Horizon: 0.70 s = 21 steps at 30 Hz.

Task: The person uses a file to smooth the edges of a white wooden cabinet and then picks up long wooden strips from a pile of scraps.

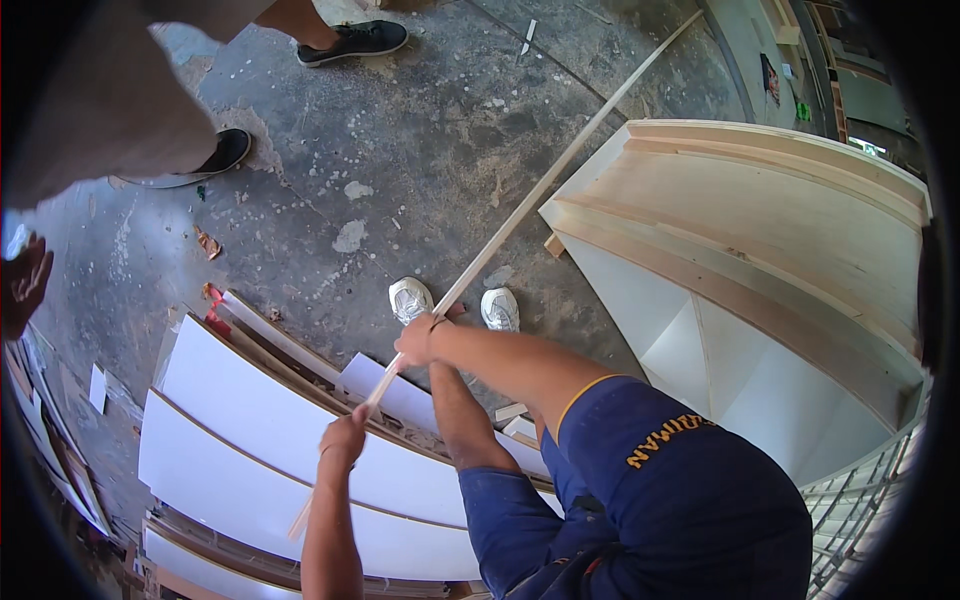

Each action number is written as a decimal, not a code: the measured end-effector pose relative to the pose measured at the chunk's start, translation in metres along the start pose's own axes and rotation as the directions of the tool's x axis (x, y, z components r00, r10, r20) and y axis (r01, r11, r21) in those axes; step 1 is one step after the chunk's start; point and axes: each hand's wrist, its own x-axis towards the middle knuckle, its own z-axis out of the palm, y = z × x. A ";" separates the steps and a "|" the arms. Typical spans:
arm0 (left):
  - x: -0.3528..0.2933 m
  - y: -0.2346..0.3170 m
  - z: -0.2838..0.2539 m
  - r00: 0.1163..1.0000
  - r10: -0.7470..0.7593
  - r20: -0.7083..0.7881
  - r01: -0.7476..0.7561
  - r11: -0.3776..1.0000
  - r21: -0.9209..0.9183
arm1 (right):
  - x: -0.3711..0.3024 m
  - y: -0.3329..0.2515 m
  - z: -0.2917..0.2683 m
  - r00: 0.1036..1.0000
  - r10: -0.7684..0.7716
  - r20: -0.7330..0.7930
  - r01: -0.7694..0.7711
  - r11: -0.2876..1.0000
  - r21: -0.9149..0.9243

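Long thin pale wooden strip (540,190) runs diagonally, from low left near the stacked white laminated boards (250,440) up to the far right across the stained concrete floor (400,150). Both hands are on its near end.

Left hand (343,440): fist closed round the strip, low on it, with a short tail of strip poking out below towards the boards.

Right hand (415,342): fingers wrapped on the strip just above the left hand, wrist bent over it. The grip looks full, though the fisheye bend makes the fingertips hard to read.

The two hands sit close together, so nearly all the strip's length lies beyond the right hand, up and to the right, passing the open plywood cabinet with white inner panels (760,260). White shoes (411,298) stand just under the strip.
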 end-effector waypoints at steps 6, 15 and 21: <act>-0.001 0.022 -0.045 0.997 0.004 -0.080 0.014 0.975 0.220 | -0.001 0.020 -0.010 0.997 0.064 -0.046 -0.069 0.988 -0.136; -0.105 -0.024 0.084 0.993 -0.075 -0.089 -0.006 0.727 -0.687 | -0.008 -0.034 -0.003 0.965 -0.112 -0.235 0.082 0.988 -0.133; -0.172 -0.013 0.137 0.980 -0.161 -0.118 0.004 0.608 -0.794 | -0.035 -0.082 0.036 0.922 -0.214 -0.323 0.179 0.975 -0.133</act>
